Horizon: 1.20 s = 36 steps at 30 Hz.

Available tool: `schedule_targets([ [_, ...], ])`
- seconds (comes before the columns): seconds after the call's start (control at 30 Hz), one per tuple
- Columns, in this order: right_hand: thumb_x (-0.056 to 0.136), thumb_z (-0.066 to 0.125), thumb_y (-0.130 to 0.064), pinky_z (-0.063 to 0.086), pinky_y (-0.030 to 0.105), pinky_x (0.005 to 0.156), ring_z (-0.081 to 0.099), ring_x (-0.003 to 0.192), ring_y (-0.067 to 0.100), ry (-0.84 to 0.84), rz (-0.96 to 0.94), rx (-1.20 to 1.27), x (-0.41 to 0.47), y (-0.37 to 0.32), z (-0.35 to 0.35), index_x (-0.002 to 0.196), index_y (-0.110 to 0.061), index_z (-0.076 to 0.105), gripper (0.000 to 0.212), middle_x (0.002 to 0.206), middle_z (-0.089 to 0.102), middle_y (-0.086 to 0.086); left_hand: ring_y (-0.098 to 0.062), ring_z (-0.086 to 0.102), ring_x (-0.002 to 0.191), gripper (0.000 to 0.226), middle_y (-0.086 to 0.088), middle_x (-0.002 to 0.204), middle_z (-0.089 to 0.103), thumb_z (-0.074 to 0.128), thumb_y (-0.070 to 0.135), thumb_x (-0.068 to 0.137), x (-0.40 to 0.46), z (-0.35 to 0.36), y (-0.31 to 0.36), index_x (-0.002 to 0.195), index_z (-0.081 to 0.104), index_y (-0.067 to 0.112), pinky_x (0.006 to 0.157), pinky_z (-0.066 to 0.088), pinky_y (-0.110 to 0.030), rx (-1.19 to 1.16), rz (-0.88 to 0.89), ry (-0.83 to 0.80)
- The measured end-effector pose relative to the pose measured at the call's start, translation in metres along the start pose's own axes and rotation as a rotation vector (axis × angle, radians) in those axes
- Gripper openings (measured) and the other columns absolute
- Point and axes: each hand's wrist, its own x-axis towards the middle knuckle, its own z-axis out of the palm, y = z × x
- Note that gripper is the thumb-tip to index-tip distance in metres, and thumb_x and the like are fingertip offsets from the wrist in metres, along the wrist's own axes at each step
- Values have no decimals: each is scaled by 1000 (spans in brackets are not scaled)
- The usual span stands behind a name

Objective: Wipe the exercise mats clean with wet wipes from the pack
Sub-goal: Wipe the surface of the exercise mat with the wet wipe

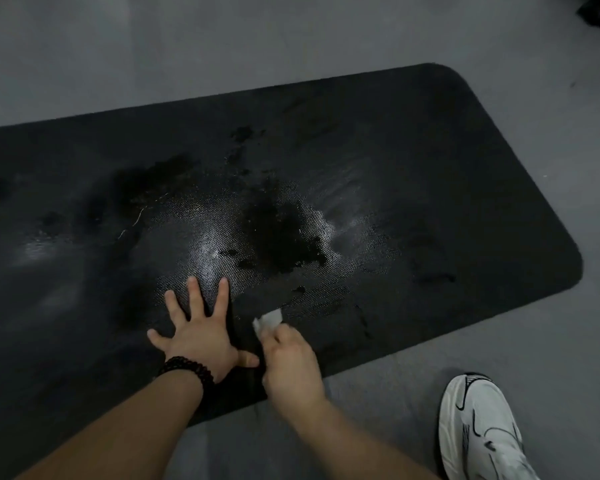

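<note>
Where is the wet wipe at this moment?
The wet wipe is pinched in the right hand, on the black mat near its front edge, just right of the flat left hand.

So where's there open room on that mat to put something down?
The black mat is bare toward its rounded far end and along its far edge. It is crowded at the near edge, where the left hand presses flat beside the right hand gripping the wipe.
</note>
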Motion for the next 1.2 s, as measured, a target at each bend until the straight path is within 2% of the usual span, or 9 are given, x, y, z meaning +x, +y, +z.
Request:
schedule_targets([
  [0.13, 76, 43, -10, 46, 37, 66, 54, 78, 29, 181, 202, -78, 34, 56, -36, 119, -21, 64, 49, 89, 51, 7, -42, -34, 147, 150, 0, 155, -49, 80, 79, 56, 3, 0, 0, 146, -37, 50, 112, 13, -78, 2, 3, 1],
  [0.23, 78, 58, -3, 42, 34, 69, 55, 82, 31, 349, 558, -55, 58, 82, -48, 124, -13, 61, 47, 95, 53, 11, -43, -35, 146, 151, 0, 154, -50, 81, 78, 56, 3, 0, 0, 146, -37, 48, 112, 12, -78, 13, -4, -2],
  [0.47, 75, 67, -25, 47, 30, 52, 57, 72, 23, 30, -144, 16, 24, 7, 3, 103, -16, 66, 29, 84, 52, 1, -43, -34, 147, 148, -1, 156, -47, 80, 78, 58, 2, 1, 0, 149, -33, 49, 111, 13, -80, -5, 5, 13],
  [0.53, 89, 47, -19, 41, 33, 60, 54, 75, 25, 194, 42, 33, 50, 36, -24, 112, -22, 66, 30, 83, 48, 0, -42, -34, 147, 150, 0, 156, -48, 82, 77, 56, 2, 1, -1, 149, -33, 49, 111, 11, -80, -3, 3, 25],
  [0.67, 87, 52, -4, 40, 33, 74, 54, 85, 29, 358, 422, -53, 75, 78, -42, 130, -13, 56, 44, 98, 51, 7, -43, -35, 146, 151, 0, 155, -48, 84, 76, 54, 1, 0, 0, 149, -31, 50, 111, 10, -80, -16, 1, 7],
  [0.87, 53, 84, -23, 45, 24, 53, 57, 68, 16, -14, -236, 46, 19, -2, 8, 106, -23, 59, 59, 86, 51, -3, -43, -33, 147, 130, -1, 158, -44, 79, 54, 75, 0, -1, 2, 152, -25, 51, 110, 12, -81, -49, -2, 41],
  [0.97, 82, 64, -13, 46, 33, 61, 56, 71, 24, 189, 52, 27, 56, 45, -29, 112, -23, 65, 32, 87, 52, 1, -42, -36, 146, 149, 1, 157, -45, 85, 72, 56, 0, -1, 0, 150, -29, 51, 111, 8, -80, -24, -12, 19],
  [1.07, 86, 52, -5, 35, 31, 66, 50, 75, 29, 360, 461, -36, 91, 96, -52, 119, -11, 62, 35, 94, 50, 8, -43, -37, 145, 152, 1, 156, -46, 85, 73, 54, 1, -2, 1, 150, -30, 49, 111, 7, -81, -24, -17, -5],
  [1.2, 87, 50, -3, 48, 34, 86, 57, 103, 28, 129, 93, 34, 82, 38, -7, 123, -9, 60, 37, 114, 59, 11, -43, -36, 145, 151, 0, 157, -45, 85, 73, 55, 2, -3, 4, 151, -29, 48, 111, 9, -80, -12, -34, 3],
])
